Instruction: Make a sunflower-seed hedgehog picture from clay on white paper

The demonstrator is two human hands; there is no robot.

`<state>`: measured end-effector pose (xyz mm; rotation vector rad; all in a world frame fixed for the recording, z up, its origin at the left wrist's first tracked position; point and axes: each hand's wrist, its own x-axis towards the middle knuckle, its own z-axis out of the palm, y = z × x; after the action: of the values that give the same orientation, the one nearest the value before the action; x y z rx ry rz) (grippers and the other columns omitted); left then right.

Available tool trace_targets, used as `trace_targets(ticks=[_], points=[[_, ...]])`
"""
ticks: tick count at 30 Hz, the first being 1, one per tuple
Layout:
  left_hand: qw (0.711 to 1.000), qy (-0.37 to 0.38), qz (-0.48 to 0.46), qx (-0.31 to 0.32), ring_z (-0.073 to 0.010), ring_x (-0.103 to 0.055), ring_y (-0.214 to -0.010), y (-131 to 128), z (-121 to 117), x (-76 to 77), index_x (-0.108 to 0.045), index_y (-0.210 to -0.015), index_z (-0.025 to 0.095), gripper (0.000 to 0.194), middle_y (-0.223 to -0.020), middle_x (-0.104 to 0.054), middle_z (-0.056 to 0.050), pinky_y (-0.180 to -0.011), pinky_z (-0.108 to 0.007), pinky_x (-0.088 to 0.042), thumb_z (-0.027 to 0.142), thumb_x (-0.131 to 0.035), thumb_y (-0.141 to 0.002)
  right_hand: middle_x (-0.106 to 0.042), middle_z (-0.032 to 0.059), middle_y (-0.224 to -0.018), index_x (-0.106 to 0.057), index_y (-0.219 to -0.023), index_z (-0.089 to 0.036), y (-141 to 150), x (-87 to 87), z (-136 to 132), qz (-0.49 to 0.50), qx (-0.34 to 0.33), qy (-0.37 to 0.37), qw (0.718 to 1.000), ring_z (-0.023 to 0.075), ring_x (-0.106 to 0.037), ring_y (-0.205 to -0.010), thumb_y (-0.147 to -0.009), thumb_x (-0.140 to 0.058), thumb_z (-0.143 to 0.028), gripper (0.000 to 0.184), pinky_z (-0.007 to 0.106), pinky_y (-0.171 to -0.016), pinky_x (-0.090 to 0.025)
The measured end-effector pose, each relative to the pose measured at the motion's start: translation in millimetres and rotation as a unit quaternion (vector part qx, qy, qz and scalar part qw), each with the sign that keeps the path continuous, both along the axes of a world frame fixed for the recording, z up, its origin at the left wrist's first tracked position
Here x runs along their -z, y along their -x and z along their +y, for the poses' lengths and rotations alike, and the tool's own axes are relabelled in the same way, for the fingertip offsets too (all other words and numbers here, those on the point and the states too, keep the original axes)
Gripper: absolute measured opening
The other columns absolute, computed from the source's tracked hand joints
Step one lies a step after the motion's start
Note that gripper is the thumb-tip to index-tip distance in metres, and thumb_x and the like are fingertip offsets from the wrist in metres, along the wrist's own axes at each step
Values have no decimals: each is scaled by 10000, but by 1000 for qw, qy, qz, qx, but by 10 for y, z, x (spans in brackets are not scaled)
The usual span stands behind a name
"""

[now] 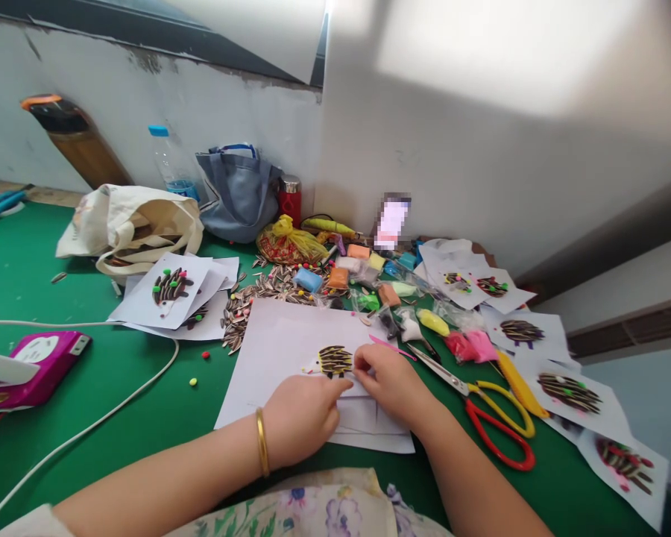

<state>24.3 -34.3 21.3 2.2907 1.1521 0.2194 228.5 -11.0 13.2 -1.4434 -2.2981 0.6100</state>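
Observation:
A small hedgehog picture [335, 361] made of striped sunflower seeds with yellow lines between them lies on a white paper sheet [279, 335]. My left hand [305, 418] rests on the sheet just below the picture. Its index finger stretches along the lower edge, the thumb is apart from it, and the other fingers are mostly hidden. At the picture's right edge, my right hand [394, 380] has thumb and fingertips pinched together; whatever is between them is too small to make out. More white paper [369, 418] lies beneath the sheet.
Behind the sheet spread loose sunflower seeds [273, 287] and coloured clay packets [338, 278]. Scissors [470, 395] and a pink stick [391, 347] lie to the right. Finished hedgehog cards lie at left [171, 294] and right [570, 391]. A white cable [112, 395] crosses the green table.

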Motion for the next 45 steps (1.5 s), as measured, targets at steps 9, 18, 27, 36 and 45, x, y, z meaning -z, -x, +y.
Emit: trace_targets(ticks=[9, 18, 27, 36, 45], points=[[989, -80, 115, 38, -251, -674, -726, -66, -134, 119, -423, -1427, 155, 588, -863, -710, -130, -665, -365, -524, 206, -434, -842, -589, -5, -740, -548, -760, -200, -5, 7, 8, -11, 1, -10, 1000, 147, -517, -702, -809, -586, -87, 129, 253, -637, -355], [985, -101, 139, 35, -268, -672, -688, -87, -141, 154, -369, -1465, 108, 628, -835, -702, -140, -617, -378, -523, 172, -404, -841, -590, -2, -745, -554, -765, -199, 13, 14, 18, -20, 7, -3, 1000, 149, -518, -708, -820, -587, -95, 122, 252, -633, -348], [983, -105, 148, 26, -251, -674, -690, -92, -139, 215, -377, -1462, 118, 625, -825, -697, -143, -633, -352, -522, 181, -421, -842, -634, 11, -746, -608, -751, -200, 16, 22, 17, -8, -12, -29, 999, 160, -554, -733, -806, -580, -69, 145, 259, -662, -385], [983, -103, 149, 39, -272, -673, -697, -93, -139, 186, -367, -1461, 97, 615, -841, -698, -143, -630, -391, -527, 176, -398, -851, -673, 29, -809, -660, -823, -198, 6, 85, 23, -8, -32, -45, 998, 178, -592, -802, -816, -594, -76, 139, 287, -732, -430], [981, -109, 153, 41, -277, -677, -688, -90, -141, 183, -377, -1456, 91, 612, -834, -701, -147, -619, -393, -531, 176, -406, -850, -675, 33, -813, -659, -826, -193, 21, 100, 20, -18, -37, -57, 998, 180, -592, -799, -825, -593, -77, 133, 293, -735, -431]])
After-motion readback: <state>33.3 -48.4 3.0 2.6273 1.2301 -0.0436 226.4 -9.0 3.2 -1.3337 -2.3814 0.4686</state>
